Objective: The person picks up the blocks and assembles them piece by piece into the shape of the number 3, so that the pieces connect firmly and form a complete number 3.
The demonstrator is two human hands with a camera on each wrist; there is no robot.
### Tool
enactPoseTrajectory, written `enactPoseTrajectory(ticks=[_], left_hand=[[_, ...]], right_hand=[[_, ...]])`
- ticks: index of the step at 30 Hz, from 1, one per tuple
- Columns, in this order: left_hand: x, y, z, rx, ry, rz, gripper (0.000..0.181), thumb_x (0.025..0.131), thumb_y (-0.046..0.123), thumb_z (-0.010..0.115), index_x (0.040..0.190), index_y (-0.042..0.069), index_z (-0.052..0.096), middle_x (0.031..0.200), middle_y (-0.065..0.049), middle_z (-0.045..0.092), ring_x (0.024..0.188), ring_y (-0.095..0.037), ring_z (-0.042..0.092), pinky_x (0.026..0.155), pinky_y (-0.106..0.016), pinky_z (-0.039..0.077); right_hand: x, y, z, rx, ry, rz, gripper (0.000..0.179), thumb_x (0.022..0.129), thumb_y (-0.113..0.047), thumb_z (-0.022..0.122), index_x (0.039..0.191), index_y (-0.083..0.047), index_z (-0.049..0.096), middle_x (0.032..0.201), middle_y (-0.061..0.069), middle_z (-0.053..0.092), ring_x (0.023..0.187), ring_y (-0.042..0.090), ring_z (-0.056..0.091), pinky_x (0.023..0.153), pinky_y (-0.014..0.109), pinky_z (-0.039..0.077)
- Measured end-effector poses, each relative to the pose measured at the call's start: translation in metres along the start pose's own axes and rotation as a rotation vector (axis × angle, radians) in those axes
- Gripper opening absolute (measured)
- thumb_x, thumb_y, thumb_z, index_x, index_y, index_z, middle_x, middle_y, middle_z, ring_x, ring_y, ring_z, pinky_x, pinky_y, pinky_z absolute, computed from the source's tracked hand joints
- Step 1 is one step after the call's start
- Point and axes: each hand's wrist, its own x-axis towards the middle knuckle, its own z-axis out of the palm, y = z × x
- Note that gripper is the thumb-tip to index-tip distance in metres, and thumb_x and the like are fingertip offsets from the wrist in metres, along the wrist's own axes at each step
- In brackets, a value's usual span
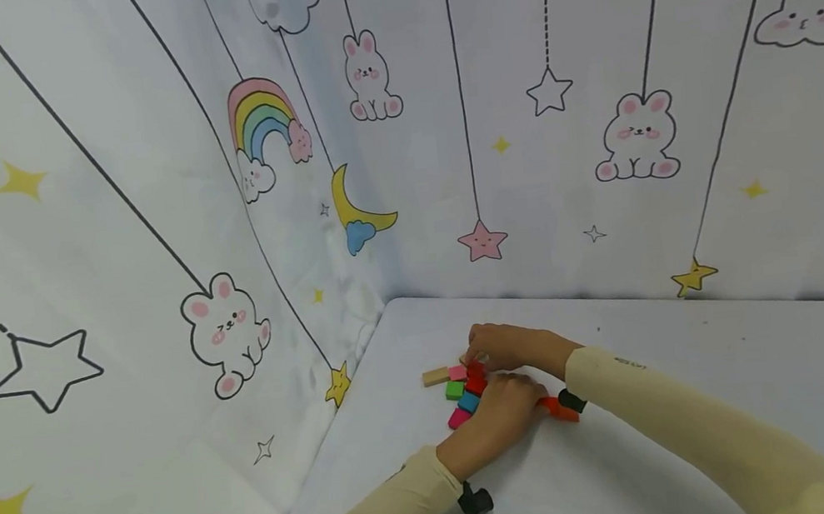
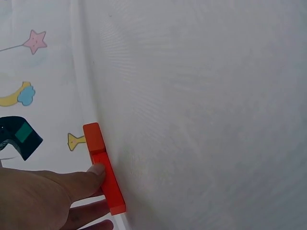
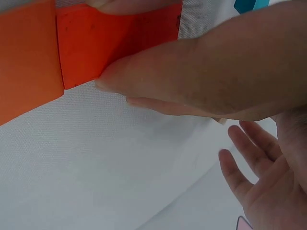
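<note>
My left hand (image 1: 502, 415) pinches a red block (image 2: 111, 184) between thumb and fingers. An orange block (image 2: 94, 136) lies end to end with it; the pair also fills the upper left of the right wrist view. My right hand (image 1: 512, 345) reaches past the left one, over the far side of a group of colored blocks. In the right wrist view, several of its fingers (image 3: 235, 172) are spread, while thumb and index finger are hidden behind the left hand; I cannot tell whether they hold anything. Beneath the right hand show red blocks (image 1: 475, 379).
Left of the hands are a tan block (image 1: 435, 377), a pink block (image 1: 458, 373), a green block (image 1: 454, 390), a blue block (image 1: 468, 403) and a magenta block (image 1: 458, 418). They lie on a white tabletop (image 1: 698, 394). A printed cloth wall (image 1: 529, 219) borders its back and left.
</note>
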Motion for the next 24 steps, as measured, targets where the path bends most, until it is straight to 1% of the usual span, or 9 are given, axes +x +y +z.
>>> enactPoseTrajectory(ticks=[4,7,9,13,16,20,24], left_hand=[[0.000,0.001,0.001,0.005,0.006,0.003,0.014,0.096,0.033,0.080,0.105,0.023,0.083,0.088,0.010,0.078,0.077,-0.005,0.065,0.070,-0.016,0.044],[0.000,0.002,0.001,0.001,-0.001,-0.003,0.015,0.095,0.034,0.081,0.105,0.023,0.083,0.089,0.010,0.078,0.077,-0.005,0.065,0.071,-0.016,0.045],[0.000,0.002,0.000,0.002,-0.006,-0.009,0.016,0.095,0.034,0.081,0.106,0.023,0.083,0.090,0.010,0.078,0.079,-0.005,0.066,0.072,-0.017,0.046],[-0.001,0.002,0.000,0.007,-0.027,-0.022,0.020,0.095,0.035,0.081,0.111,0.023,0.082,0.095,0.010,0.079,0.084,-0.006,0.068,0.080,-0.020,0.052],[-0.001,0.002,0.000,0.004,-0.041,-0.029,0.022,0.096,0.036,0.080,0.114,0.023,0.081,0.099,0.009,0.080,0.089,-0.006,0.070,0.085,-0.022,0.054],[-0.001,0.002,-0.002,-0.014,-0.041,-0.026,0.023,0.096,0.035,0.080,0.115,0.023,0.081,0.101,0.009,0.080,0.091,-0.007,0.070,0.088,-0.023,0.054],[-0.002,0.002,-0.003,-0.027,-0.031,-0.022,0.023,0.095,0.035,0.081,0.114,0.022,0.082,0.100,0.009,0.081,0.091,-0.007,0.070,0.091,-0.023,0.054]], right_hand=[[-0.002,-0.001,0.000,0.002,-0.001,0.004,0.031,0.098,-0.008,0.075,0.126,-0.021,0.079,0.130,0.010,0.061,0.122,0.027,0.058,0.103,0.046,0.056],[-0.002,0.000,0.000,-0.005,0.002,0.006,0.031,0.098,-0.008,0.075,0.126,-0.021,0.079,0.129,0.010,0.062,0.121,0.027,0.059,0.103,0.047,0.056],[-0.002,0.002,0.002,-0.011,0.010,0.007,0.031,0.098,-0.009,0.076,0.127,-0.021,0.079,0.128,0.009,0.062,0.120,0.026,0.060,0.103,0.046,0.056],[-0.001,0.006,0.004,-0.028,0.034,0.007,0.030,0.098,-0.009,0.075,0.126,-0.020,0.079,0.126,0.008,0.063,0.117,0.024,0.061,0.102,0.043,0.057],[-0.001,0.009,0.004,-0.033,0.038,0.010,0.029,0.097,-0.009,0.076,0.124,-0.019,0.080,0.123,0.009,0.063,0.114,0.022,0.061,0.099,0.042,0.058],[-0.002,0.013,0.005,-0.032,0.031,0.028,0.027,0.097,-0.012,0.077,0.122,-0.021,0.080,0.120,0.009,0.063,0.109,0.021,0.061,0.097,0.040,0.059],[-0.005,0.018,0.006,-0.013,0.037,0.053,0.025,0.096,-0.014,0.079,0.121,-0.020,0.080,0.119,0.008,0.063,0.109,0.020,0.061,0.099,0.040,0.058]])
